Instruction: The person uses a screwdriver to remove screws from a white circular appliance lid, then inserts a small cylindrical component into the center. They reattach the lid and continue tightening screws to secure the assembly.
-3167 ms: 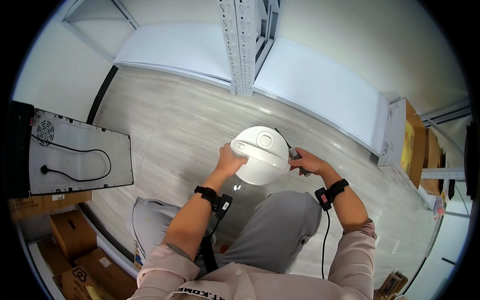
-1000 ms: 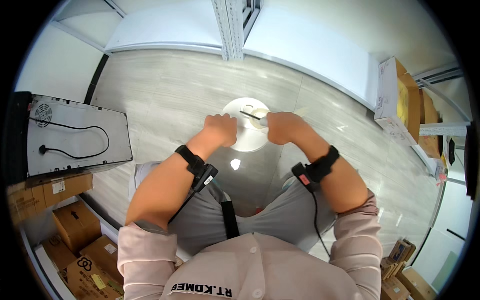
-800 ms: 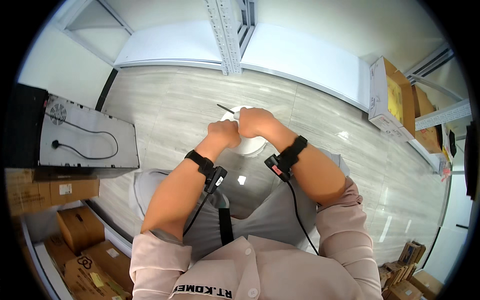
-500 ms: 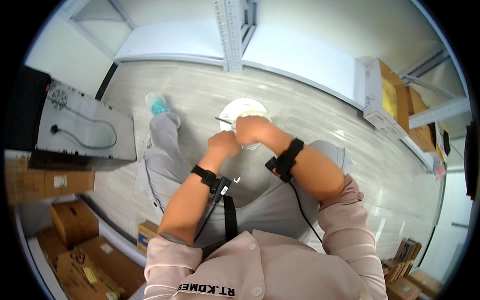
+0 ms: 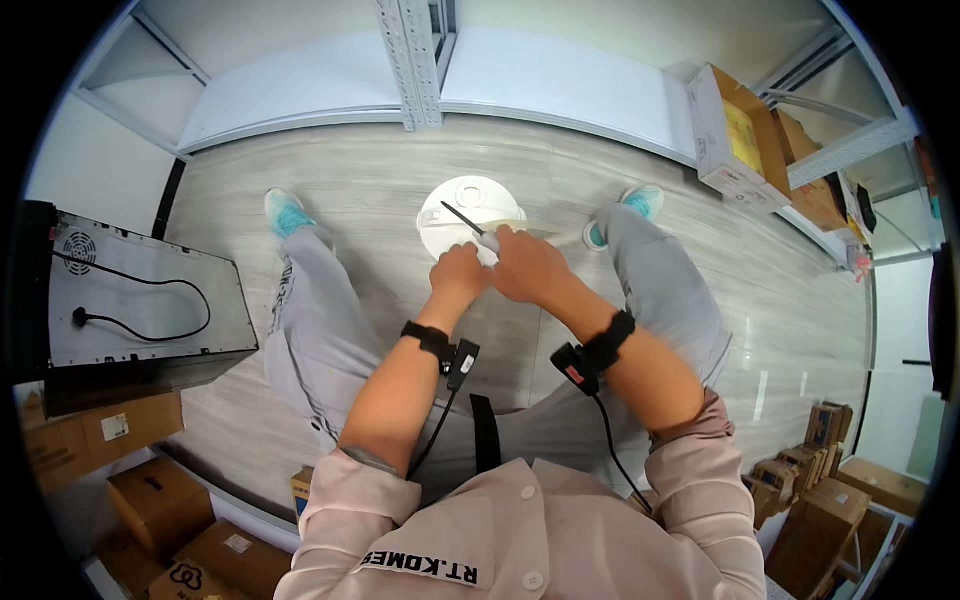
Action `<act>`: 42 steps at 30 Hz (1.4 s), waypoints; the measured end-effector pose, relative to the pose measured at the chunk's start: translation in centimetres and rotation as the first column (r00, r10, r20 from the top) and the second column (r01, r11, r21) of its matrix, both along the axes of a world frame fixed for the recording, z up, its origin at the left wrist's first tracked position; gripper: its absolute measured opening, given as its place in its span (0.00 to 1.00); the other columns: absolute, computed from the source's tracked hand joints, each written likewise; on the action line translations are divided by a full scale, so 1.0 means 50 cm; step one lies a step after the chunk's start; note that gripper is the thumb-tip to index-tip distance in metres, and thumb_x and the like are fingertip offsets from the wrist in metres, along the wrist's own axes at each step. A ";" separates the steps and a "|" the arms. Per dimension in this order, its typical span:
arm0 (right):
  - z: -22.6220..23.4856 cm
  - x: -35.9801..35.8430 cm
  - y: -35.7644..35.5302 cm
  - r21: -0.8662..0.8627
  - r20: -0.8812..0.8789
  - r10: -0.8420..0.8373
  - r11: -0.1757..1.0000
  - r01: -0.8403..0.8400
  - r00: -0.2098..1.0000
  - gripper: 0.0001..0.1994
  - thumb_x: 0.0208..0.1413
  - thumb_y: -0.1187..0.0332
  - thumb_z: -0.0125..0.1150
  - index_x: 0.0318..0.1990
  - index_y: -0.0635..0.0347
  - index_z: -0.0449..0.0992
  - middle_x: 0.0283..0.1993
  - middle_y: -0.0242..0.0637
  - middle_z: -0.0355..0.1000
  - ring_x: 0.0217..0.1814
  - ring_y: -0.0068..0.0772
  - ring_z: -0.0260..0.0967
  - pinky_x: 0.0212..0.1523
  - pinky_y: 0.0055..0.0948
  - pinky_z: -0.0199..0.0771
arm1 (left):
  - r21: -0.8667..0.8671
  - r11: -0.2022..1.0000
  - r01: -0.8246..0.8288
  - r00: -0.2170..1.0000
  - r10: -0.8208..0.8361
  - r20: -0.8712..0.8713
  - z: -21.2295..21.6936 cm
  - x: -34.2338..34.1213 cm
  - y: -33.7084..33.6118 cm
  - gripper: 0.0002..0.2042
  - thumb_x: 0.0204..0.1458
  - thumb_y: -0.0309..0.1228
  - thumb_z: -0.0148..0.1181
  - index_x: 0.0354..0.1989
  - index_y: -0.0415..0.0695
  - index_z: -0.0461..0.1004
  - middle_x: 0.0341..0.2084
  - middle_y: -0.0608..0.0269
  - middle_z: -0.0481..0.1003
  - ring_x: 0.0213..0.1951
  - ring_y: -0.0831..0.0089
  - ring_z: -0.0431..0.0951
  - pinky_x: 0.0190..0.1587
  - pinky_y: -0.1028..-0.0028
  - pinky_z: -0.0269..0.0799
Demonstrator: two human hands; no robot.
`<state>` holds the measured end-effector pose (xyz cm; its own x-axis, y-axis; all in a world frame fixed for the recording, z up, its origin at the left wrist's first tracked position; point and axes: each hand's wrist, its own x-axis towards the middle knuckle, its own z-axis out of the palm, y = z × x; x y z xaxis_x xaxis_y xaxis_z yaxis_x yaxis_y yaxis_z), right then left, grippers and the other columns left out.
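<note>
A round white lidded object (image 5: 470, 188), shaped like a bucket or an appliance, stands on the floor between my feet. On its top are a small circular fitting and a handle-like band. My right hand (image 5: 530, 266) is closed around the pale handle of a screwdriver (image 5: 464, 219), whose thin dark shaft points up and left over the white top. Close against it, at the near edge of the white object, my left hand (image 5: 460, 273) is curled; whatever lies in its fingers is hidden.
A metal-cased appliance with a black cord (image 5: 150, 300) stands at the left, above cardboard boxes (image 5: 100, 430). Low white shelving (image 5: 300, 90) runs along the far side, with an open carton (image 5: 735, 145) at its right. More boxes (image 5: 825, 520) are stacked at the near right.
The view has shifted, and my right foot now shows. The screwdriver shaft has turned from nearly level to pointing more steeply away from me. More of the white lid is visible.
</note>
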<state>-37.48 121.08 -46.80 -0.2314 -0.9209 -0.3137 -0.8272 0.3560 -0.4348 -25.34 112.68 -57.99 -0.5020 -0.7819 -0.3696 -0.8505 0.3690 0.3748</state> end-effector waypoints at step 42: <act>-0.355 -0.120 -0.031 -0.262 0.423 -0.469 0.756 0.600 0.775 0.17 0.60 0.66 0.65 0.49 0.69 0.68 0.43 0.60 0.79 0.48 0.65 0.78 0.49 0.53 0.76 | 0.170 0.891 -0.420 0.864 0.450 -0.225 -0.061 0.072 -0.002 0.48 0.44 0.54 0.78 0.70 0.43 0.62 0.57 0.49 0.67 0.58 0.49 0.75 0.59 0.57 0.75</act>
